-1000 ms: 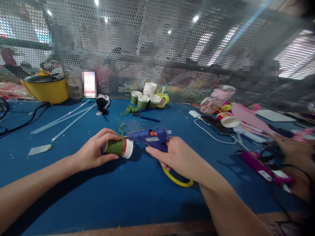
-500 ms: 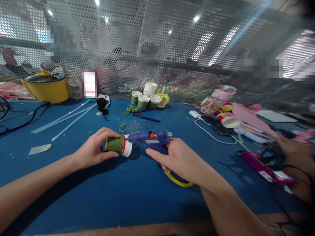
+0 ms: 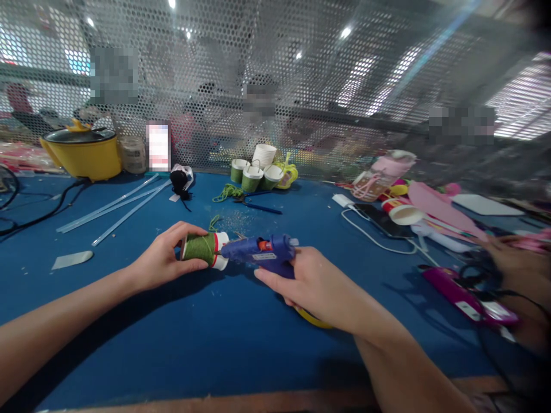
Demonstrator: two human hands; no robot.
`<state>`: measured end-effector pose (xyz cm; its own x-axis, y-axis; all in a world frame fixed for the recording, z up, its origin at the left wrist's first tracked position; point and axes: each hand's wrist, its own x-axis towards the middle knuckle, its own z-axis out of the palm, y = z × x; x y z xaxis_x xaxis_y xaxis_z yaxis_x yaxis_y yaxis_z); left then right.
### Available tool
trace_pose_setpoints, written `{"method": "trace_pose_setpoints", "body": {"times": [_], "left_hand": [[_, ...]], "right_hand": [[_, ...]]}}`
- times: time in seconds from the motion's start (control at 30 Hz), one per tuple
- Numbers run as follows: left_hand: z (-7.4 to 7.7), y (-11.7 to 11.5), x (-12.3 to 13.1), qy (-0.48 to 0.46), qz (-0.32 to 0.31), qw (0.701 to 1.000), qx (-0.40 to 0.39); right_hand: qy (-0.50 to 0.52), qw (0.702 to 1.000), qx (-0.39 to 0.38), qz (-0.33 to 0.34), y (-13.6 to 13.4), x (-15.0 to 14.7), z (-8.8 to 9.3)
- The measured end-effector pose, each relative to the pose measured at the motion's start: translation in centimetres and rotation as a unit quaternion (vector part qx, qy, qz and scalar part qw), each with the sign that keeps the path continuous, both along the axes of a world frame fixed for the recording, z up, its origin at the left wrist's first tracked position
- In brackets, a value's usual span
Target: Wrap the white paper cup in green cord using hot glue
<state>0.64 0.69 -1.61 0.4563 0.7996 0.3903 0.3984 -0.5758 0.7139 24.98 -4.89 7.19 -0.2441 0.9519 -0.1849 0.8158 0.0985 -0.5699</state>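
Observation:
My left hand [image 3: 174, 255] grips a paper cup [image 3: 201, 249] lying on its side, thumb below and fingers above. Green yarn is wrapped round most of the cup, leaving a red band and white rim showing at its right end. A blue hot glue gun [image 3: 258, 252] is held in my right hand [image 3: 307, 281], its handle mostly hidden by the fingers. The gun's nozzle points left and meets the cup near the red band; whether it touches cannot be told. A loose end of green yarn [image 3: 214, 222] rises behind the cup.
Several yarn-wrapped cups [image 3: 252, 179] stand at the back beside blue-handled pliers [image 3: 260, 207]. Clear glue sticks [image 3: 124, 209] lie left, near a yellow electric pot [image 3: 81, 154]. On the right are a black phone [image 3: 383, 221], a purple power strip [image 3: 467, 295] and another person's blurred hand [image 3: 512, 258].
The glue gun's nozzle has shifted slightly left and down along the cup's red band. The cup is tilted a little differently in my left hand, its rim turned slightly upward.

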Motion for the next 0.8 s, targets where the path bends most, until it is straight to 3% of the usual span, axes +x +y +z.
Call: {"method": "trace_pose_setpoints", "body": {"times": [0.8], "left_hand": [[0.8,-0.6,0.1,0.045,-0.031,0.995,0.087]], "right_hand": [[0.061,0.997,0.018,-0.050,1.1,-0.7,0.0]]}}
